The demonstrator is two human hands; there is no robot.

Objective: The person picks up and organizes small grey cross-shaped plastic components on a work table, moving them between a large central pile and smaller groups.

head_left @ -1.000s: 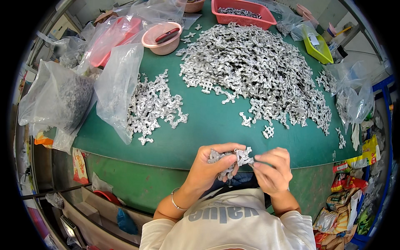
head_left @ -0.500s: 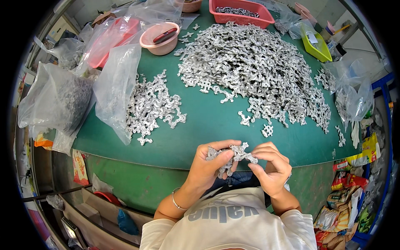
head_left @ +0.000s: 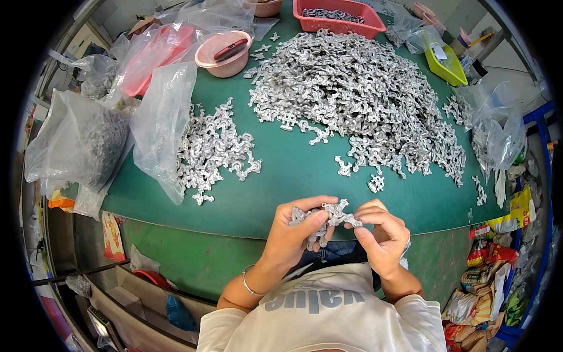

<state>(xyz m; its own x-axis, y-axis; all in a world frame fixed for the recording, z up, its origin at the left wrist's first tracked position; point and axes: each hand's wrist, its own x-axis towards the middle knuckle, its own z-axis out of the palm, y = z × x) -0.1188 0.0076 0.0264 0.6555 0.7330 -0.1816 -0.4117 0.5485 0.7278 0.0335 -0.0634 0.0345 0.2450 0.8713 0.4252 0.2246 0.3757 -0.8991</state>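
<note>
My left hand and my right hand together hold a cluster of small silver metal castings just below the near edge of the green table. The left hand's thumb and fingers clasp the cluster's left part. Fingertips of the right hand pinch its right end. A large heap of the same silver castings covers the far middle of the table. A smaller pile of castings lies to the left, beside a clear plastic bag.
A bulging clear bag of dark parts stands at the left edge. A pink bowl, a red basket and a yellow-green tray sit at the back. Empty bags hang at the right, packets below them.
Both hands have shifted slightly right and lower with the cluster, and the fingers of the right hand have changed their grip on its end.
</note>
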